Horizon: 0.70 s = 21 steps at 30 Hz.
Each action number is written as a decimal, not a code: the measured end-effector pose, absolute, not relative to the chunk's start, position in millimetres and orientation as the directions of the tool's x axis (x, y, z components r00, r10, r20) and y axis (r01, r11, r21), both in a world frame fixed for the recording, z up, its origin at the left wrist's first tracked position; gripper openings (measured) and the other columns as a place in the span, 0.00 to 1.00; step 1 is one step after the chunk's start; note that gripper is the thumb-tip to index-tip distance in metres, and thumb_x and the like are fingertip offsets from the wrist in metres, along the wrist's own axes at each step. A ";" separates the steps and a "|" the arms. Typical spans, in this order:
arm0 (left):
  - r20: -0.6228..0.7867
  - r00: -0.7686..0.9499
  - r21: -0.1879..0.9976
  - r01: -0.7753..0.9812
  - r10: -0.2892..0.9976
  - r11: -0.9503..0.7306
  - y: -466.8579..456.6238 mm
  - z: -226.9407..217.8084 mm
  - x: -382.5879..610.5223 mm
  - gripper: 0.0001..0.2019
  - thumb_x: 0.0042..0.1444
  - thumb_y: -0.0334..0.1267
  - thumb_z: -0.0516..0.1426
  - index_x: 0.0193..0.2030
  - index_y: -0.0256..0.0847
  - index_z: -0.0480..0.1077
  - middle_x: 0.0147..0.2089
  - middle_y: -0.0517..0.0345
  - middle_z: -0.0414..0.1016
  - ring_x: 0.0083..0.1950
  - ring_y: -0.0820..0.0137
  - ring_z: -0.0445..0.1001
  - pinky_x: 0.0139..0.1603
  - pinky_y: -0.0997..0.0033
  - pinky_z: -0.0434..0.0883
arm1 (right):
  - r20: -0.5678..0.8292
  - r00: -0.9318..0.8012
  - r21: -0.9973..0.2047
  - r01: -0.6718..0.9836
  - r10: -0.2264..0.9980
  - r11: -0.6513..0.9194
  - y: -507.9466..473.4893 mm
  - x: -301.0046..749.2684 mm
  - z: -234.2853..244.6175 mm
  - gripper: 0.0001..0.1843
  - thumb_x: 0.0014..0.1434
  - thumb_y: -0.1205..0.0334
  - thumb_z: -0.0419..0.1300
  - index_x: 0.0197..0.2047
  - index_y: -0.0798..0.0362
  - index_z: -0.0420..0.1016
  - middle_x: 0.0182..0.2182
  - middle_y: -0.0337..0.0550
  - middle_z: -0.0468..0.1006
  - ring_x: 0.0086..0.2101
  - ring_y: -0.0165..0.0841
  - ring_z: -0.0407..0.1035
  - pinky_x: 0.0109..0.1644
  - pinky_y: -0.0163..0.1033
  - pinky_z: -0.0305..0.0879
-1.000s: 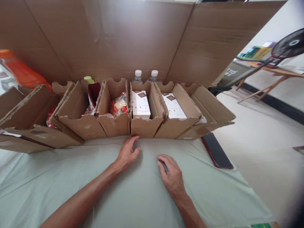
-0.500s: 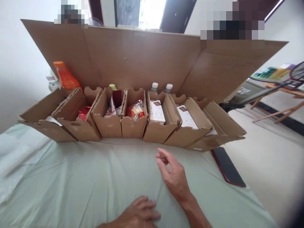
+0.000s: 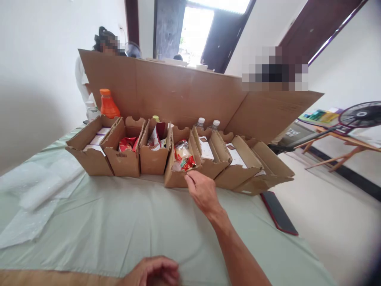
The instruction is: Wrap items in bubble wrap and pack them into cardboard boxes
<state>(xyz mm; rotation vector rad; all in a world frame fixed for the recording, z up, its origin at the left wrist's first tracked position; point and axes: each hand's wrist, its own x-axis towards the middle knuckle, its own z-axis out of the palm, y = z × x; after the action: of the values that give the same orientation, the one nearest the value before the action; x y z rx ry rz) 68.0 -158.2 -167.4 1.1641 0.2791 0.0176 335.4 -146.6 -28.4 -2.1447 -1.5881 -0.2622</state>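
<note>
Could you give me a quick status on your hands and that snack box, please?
Right hand pinching front wall of snack box. Left hand curled at near edge of cloth. Phone lies to the right, clear of both.

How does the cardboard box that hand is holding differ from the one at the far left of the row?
The snack box holds a red and yellow packet; the far-left box holds white packs. The right hand holds the snack box's front rim; no hand is near the far-left box. Both are open brown cardboard on the green cloth.
</note>
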 end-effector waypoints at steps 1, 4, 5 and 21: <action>-0.192 0.957 0.925 0.102 0.220 0.366 -155.6 -165.7 61.1 0.37 0.50 0.64 0.67 0.61 0.46 0.75 0.58 0.43 0.80 0.60 0.52 0.78 0.65 0.46 0.69 | 0.426 0.287 -0.245 0.950 0.858 -0.196 -164.8 328.2 -28.9 0.18 0.71 0.62 0.51 0.29 0.49 0.72 0.28 0.41 0.80 0.28 0.33 0.72 0.35 0.38 0.59; -0.179 0.902 0.971 0.098 0.392 0.218 -144.8 -154.1 43.7 0.34 0.54 0.65 0.64 0.60 0.45 0.75 0.57 0.44 0.81 0.58 0.53 0.79 0.63 0.48 0.73 | 0.491 0.161 -0.277 0.961 0.856 -0.022 -226.7 313.9 -28.7 0.17 0.72 0.61 0.51 0.33 0.49 0.76 0.29 0.40 0.82 0.29 0.32 0.73 0.39 0.39 0.64; -0.181 0.882 0.978 0.114 0.434 0.177 -140.8 -149.1 39.3 0.33 0.55 0.65 0.63 0.59 0.45 0.76 0.55 0.44 0.82 0.57 0.53 0.80 0.62 0.49 0.74 | 0.525 0.155 -0.300 0.954 0.837 0.011 -248.8 312.6 -29.2 0.15 0.72 0.60 0.53 0.35 0.49 0.78 0.31 0.40 0.83 0.30 0.33 0.75 0.41 0.39 0.66; 0.099 0.826 0.975 0.031 0.555 -0.220 -123.9 -125.8 133.1 0.41 0.60 0.53 0.62 0.75 0.43 0.52 0.75 0.40 0.58 0.74 0.48 0.60 0.72 0.42 0.61 | 0.331 0.810 -0.681 0.560 0.484 -0.472 -388.3 292.9 -141.1 0.31 0.59 0.36 0.64 0.54 0.53 0.76 0.47 0.55 0.82 0.50 0.51 0.76 0.55 0.55 0.74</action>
<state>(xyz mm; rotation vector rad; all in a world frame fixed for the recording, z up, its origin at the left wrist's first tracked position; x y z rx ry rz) 133.1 -123.9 -125.8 1.7415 0.4544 0.5134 292.9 -388.3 -141.1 -2.1530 -0.7657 -0.1150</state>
